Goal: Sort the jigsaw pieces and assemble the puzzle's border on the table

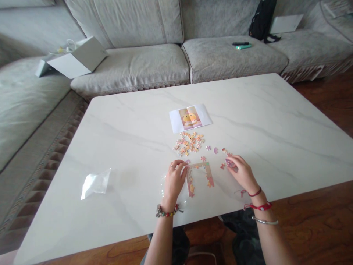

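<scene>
"What's closest?"

"The left hand, palm down, its fingers curled at the corner of a 3-sided jigsaw border. I can't tell whether they hold anything; the fingertips are partly hidden."

"And the right hand?"

"Wrist raised, fingers lightly bent over a pinkish jigsaw piece, at 3 o'clock from the border. It may be pinched, but I can't be sure."

"What's the step?"

"Building the edge, it seems. The next move calls for matching that piece to the border."

"Further out?"

"A heap of loose pieces at 12 o'clock, then a picture sheet, both on a white marble table."
</scene>
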Motion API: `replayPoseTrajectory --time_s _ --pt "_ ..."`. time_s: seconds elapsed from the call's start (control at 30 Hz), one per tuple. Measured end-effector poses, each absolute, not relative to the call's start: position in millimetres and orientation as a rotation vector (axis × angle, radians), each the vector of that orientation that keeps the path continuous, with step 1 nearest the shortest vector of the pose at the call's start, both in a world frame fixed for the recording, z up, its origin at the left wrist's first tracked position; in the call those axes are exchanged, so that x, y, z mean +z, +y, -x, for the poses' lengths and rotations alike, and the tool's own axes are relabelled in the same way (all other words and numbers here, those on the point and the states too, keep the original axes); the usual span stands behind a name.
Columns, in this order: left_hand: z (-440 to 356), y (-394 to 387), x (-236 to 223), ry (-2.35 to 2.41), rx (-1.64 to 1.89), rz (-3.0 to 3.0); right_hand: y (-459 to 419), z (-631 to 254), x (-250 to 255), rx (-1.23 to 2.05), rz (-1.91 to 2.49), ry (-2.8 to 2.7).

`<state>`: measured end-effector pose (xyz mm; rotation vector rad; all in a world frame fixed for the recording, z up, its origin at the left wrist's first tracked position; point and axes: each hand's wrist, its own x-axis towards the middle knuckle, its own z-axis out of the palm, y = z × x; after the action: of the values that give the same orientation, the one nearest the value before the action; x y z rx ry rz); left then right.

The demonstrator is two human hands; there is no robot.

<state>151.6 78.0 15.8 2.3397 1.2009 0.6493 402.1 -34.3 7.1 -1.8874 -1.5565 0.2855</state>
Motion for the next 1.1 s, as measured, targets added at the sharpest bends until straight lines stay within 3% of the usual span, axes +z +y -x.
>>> replayPoseTrajectory --time_s 0.17,0.37,1.1 --pt "-151.1 80.7 11.3 1.201 0.658 -2.362 -36.4 -403.8 10.9 0.352 1.879 -1.536" --pt "-146.3 86.1 8.9 1.214 0.689 -2.366 -31.3 -400.0 11.1 0.201 1.926 -1.592" --pt "-140.1 80.0 11.7 1.124 0.579 -2.41 -25.7 -375.4 17.3 0.397 1.863 -1.711"
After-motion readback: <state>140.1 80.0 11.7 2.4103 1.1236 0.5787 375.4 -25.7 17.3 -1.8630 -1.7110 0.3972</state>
